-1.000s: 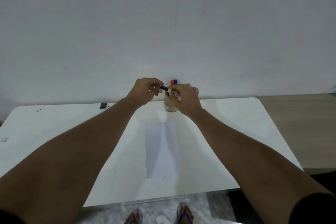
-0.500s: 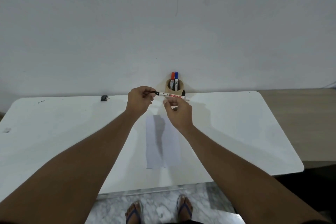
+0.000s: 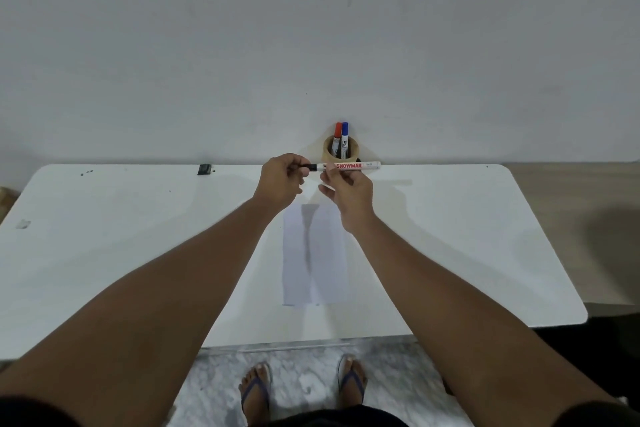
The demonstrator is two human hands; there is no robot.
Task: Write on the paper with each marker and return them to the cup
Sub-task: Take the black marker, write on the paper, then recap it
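Paper point(image 3: 314, 253) lay flat on the white desk point(image 3: 467, 236) just nearer than both hands, blank as far as could be seen, with only a dark shadow falling down its middle. Beyond it the right hand point(image 3: 348, 192) pinched the white barrel of the black marker point(image 3: 348, 166) between fingertips, holding it level and crosswise, likely to steady it. The left hand point(image 3: 282, 180) was curled tightly around the marker's black cap end, a grip that suggested the cap was being pulled off before writing; whether cap and barrel had already parted could not be made out, since the fingers covered the joint. Just past the right hand, against the wall, stood the cup point(image 3: 341, 152), upright so its contents stayed within reach. A red marker point(image 3: 336, 139) and a blue marker point(image 3: 344, 139) stood in it, side by side, lower ends hidden by the rim.
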